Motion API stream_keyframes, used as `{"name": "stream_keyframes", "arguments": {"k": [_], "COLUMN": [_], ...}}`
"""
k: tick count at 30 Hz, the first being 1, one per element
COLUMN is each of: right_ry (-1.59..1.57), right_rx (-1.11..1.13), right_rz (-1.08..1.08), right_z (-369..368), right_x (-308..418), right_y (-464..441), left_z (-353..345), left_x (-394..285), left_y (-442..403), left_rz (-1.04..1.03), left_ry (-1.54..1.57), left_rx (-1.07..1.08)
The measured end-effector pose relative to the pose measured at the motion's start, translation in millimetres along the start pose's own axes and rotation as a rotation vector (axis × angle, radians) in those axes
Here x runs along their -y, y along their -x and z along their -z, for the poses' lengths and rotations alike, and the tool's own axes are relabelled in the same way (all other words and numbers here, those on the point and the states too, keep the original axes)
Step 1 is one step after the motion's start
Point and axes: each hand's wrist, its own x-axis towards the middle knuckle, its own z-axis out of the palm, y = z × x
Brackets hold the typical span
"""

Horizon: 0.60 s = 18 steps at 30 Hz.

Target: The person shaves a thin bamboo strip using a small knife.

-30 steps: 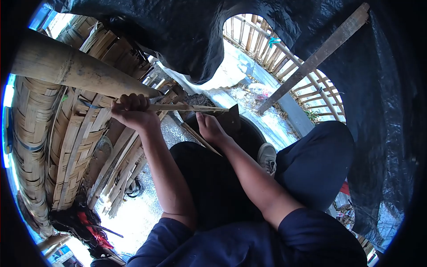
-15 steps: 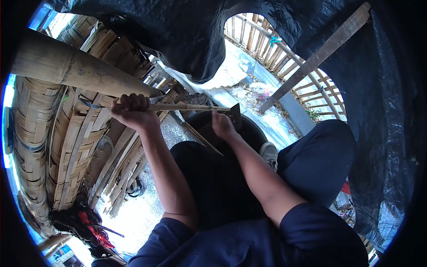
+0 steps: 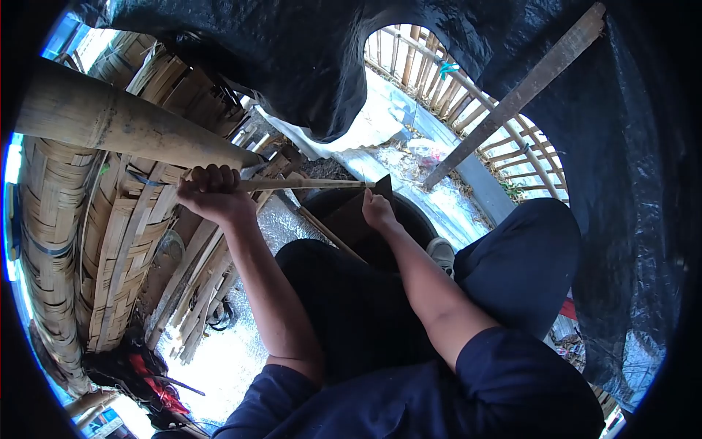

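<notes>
Over on the left I see a thick bamboo pole (image 3: 102,123) slanting above a woven bamboo panel (image 3: 57,212), with a red-and-black bundle (image 3: 157,380), too dark for me to identify, lying low in that corner. A black plastic sheet (image 3: 629,241) hangs across the top and down the right, where I find a brown plank (image 3: 519,96) set diagonally and, beyond it, a bamboo fence (image 3: 475,89) with a blue-green tie (image 3: 448,69).

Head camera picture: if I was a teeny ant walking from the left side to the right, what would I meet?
Woven roll → left hand → right hand → shoe → right knee.
</notes>
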Motion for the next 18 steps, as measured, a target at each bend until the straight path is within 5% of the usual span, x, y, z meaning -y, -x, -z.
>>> {"name": "stream_keyframes", "arguments": {"k": [2, 4, 8, 10, 14, 16, 18], "right_ry": [-0.073, -0.122, -0.042, 0.105, -0.024, -0.102, -0.053], "right_rx": [-0.068, 0.233, 0.151, 0.233, 0.071, 0.301, 0.279], "right_rz": [-0.005, 0.173, 0.176, -0.105, -0.053, 0.13, 0.122], "right_z": [-0.5, 27.6, 12.9, 1.4, 13.5, 28.0, 25.7], "right_x": [10.2, 86.1, 64.0, 9.6, 40.8, 97.0, 92.3], "right_y": [2.3, 19.6, 9.4, -10.9, 1.6, 18.1, 21.1], "left_z": [0.9, -5.0, 2.0, 11.0, 6.0, 4.3, 6.3], "left_x": [1.1, 1.3, 1.8, -0.7, 0.6, 2.8, 2.4], "left_y": [-0.8, 2.2, -5.9, -6.9, -4.0, -6.1, -5.4], "left_rz": [0.01, -0.008, -0.03, -0.02, -0.022, -0.016, -0.014], "left_ry": [-0.002, -0.02, -0.055, -0.034, -0.034, -0.028, -0.024], "left_rx": [-0.024, -0.033, -0.101, -0.087, -0.068, -0.053, -0.038]}}
